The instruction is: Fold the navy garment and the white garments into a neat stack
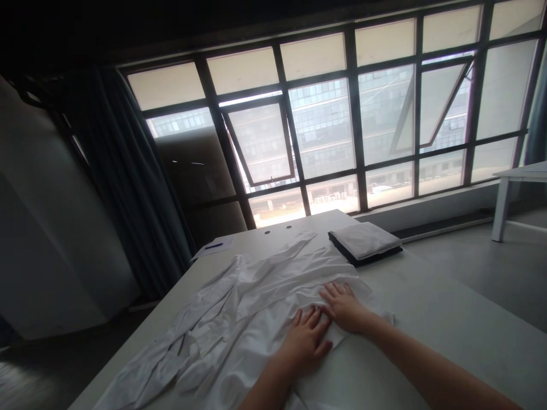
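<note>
A white long-sleeved shirt [273, 285] lies spread and wrinkled over the table, its folds running toward the lower left. My left hand [306, 339] rests flat on the fabric near its right side, fingers spread and the thumb out to the right. Just beyond it, my right hand [344, 306] also lies palm down on the shirt with its fingers apart. The fingertips of the left hand come close to the right hand; whether they touch I cannot tell. Neither hand grips anything.
A folded stack, white cloth [365, 238] over dark cloth [371, 259], sits on the white table [444, 307] at the right. Paper with a blue pen [213, 246] lies at the far left edge. Beyond are windows, a dark curtain [123, 182] and another white table [504, 199].
</note>
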`<action>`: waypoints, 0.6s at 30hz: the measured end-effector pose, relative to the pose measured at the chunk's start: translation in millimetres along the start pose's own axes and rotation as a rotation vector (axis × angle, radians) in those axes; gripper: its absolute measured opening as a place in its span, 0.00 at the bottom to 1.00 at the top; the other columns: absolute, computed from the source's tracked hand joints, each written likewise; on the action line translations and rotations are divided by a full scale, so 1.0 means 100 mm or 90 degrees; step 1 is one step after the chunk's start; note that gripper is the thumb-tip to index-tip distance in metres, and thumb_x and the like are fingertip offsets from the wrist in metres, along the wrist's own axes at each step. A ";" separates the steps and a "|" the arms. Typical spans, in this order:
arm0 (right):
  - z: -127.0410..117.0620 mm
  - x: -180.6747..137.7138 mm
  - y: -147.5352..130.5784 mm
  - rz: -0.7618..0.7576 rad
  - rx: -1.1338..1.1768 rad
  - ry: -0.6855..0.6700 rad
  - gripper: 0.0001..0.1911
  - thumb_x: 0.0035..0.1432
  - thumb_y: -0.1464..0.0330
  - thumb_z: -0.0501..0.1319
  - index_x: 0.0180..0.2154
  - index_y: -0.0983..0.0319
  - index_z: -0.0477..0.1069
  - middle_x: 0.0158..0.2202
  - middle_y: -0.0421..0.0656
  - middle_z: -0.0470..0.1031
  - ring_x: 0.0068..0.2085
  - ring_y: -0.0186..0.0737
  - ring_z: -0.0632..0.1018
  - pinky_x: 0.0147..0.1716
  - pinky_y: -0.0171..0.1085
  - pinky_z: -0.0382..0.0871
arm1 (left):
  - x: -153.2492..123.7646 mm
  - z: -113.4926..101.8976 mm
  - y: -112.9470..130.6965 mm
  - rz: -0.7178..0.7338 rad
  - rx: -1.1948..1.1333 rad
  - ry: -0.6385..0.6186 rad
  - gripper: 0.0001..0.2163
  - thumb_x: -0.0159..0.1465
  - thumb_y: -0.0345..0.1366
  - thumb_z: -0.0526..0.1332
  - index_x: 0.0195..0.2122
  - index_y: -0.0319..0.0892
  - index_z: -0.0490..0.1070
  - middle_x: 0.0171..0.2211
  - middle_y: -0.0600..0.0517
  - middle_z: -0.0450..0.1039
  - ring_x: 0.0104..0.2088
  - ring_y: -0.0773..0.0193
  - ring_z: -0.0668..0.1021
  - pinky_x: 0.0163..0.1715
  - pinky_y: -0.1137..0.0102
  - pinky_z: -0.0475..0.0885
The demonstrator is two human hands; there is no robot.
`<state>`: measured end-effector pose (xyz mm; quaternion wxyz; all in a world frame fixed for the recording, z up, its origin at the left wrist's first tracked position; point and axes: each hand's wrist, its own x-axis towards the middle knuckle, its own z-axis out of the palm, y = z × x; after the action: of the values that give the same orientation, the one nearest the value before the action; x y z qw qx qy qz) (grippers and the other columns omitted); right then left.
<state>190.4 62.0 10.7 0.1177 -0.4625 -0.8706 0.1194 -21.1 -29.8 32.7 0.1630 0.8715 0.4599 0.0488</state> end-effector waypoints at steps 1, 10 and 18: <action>0.05 0.02 0.04 -0.005 -0.001 0.004 0.34 0.71 0.50 0.50 0.70 0.58 0.61 0.74 0.55 0.55 0.73 0.64 0.55 0.69 0.66 0.44 | -0.01 0.00 -0.02 0.002 0.003 -0.009 0.30 0.75 0.58 0.48 0.75 0.61 0.48 0.78 0.52 0.41 0.76 0.48 0.45 0.73 0.41 0.39; -0.38 -0.02 0.13 0.082 -0.031 -0.051 0.35 0.68 0.43 0.48 0.56 0.59 0.77 0.60 0.57 0.77 0.62 0.66 0.73 0.62 0.65 0.59 | -0.28 -0.08 0.32 0.070 -0.049 -0.088 0.32 0.71 0.65 0.49 0.74 0.66 0.49 0.78 0.46 0.32 0.74 0.30 0.36 0.61 0.21 0.29; -0.15 0.02 0.06 0.051 -0.077 0.032 0.31 0.68 0.49 0.53 0.64 0.57 0.69 0.69 0.58 0.65 0.69 0.66 0.65 0.66 0.71 0.48 | -0.31 0.04 0.66 0.189 -0.031 -0.156 0.24 0.74 0.58 0.50 0.69 0.64 0.62 0.75 0.47 0.51 0.73 0.25 0.51 0.61 0.23 0.49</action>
<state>198.8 68.9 23.5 0.1063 -0.5059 -0.8539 0.0598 13.5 -90.5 52.8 0.2302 0.9250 0.3015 -0.0232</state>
